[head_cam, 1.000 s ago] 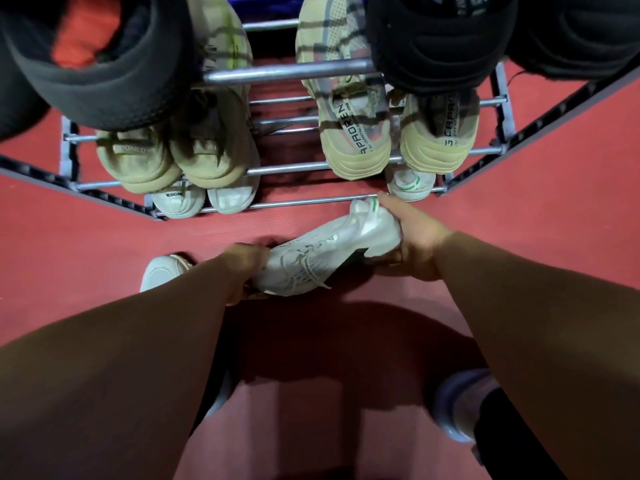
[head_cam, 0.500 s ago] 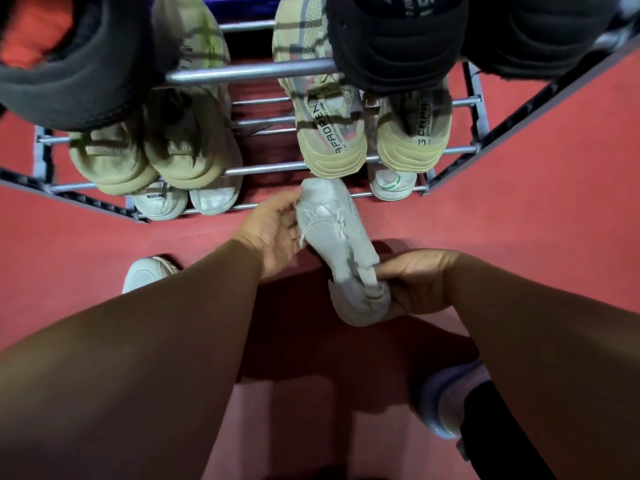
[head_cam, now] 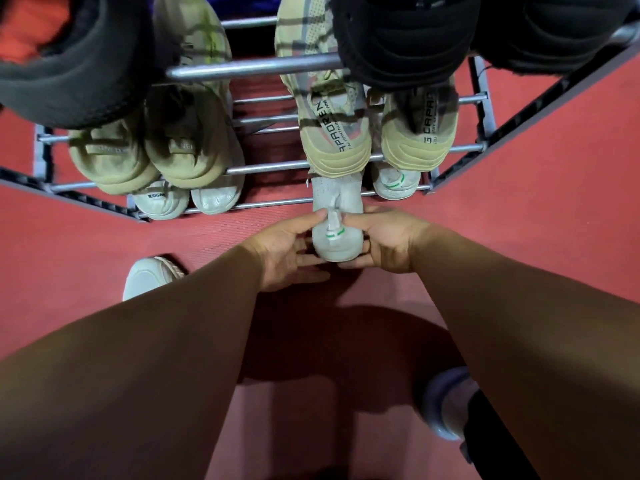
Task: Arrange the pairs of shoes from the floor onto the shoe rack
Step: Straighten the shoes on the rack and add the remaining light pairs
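A white sneaker (head_cam: 337, 216) with a green heel stripe lies toe-first across the front bar of the shoe rack (head_cam: 277, 202), on the lowest tier. Its heel sticks out toward me. My left hand (head_cam: 287, 249) holds the heel's left side, thumb on top and fingers underneath. My right hand (head_cam: 384, 242) grips the right side the same way. Its matching shoe (head_cam: 394, 183) sits just to the right on that tier. Another white shoe (head_cam: 149, 277) lies on the floor at the left, partly hidden by my left arm.
Beige sneakers (head_cam: 334, 147) fill the middle tier and dark shoes (head_cam: 405, 43) the top tier, overhanging the lower one. A white pair (head_cam: 187, 199) sits at bottom left. The floor is red matting (head_cam: 536, 209). My own foot (head_cam: 446, 403) shows at lower right.
The sneaker was turned from lying crosswise to pointing toe-first at the rack, then moved forward onto the lowest tier. Both hands shifted to its heel.
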`<action>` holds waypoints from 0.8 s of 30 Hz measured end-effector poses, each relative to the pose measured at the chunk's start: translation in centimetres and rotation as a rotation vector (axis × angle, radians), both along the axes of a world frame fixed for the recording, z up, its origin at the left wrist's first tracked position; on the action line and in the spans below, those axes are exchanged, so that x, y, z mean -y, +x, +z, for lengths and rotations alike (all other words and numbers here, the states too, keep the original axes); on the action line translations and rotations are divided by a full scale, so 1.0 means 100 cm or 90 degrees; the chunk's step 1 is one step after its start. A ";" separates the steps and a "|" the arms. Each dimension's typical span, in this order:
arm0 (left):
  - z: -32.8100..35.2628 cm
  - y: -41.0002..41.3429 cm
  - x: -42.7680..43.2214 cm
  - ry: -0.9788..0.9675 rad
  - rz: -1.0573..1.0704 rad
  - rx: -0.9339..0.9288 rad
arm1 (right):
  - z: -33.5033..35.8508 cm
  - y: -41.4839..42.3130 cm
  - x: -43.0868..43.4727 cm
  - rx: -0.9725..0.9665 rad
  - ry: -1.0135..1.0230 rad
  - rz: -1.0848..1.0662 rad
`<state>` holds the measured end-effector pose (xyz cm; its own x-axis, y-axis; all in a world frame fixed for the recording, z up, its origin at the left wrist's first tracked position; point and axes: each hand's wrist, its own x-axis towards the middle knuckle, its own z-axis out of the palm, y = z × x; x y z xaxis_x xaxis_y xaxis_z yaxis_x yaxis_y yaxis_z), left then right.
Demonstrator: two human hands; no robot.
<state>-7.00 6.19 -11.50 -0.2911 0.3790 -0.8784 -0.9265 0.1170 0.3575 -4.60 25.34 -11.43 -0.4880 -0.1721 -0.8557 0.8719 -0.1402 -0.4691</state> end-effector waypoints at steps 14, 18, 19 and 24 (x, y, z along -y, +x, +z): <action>-0.004 0.000 -0.018 -0.052 0.016 0.083 | -0.006 0.005 -0.029 0.076 0.193 -0.188; -0.009 0.003 -0.031 -0.038 0.096 0.052 | -0.004 -0.009 -0.043 0.039 0.227 -0.329; -0.011 0.004 -0.035 -0.044 0.121 0.033 | -0.003 -0.013 -0.044 0.029 0.231 -0.341; -0.020 0.006 -0.045 -0.099 0.231 -0.056 | 0.001 -0.020 -0.039 0.011 0.217 -0.354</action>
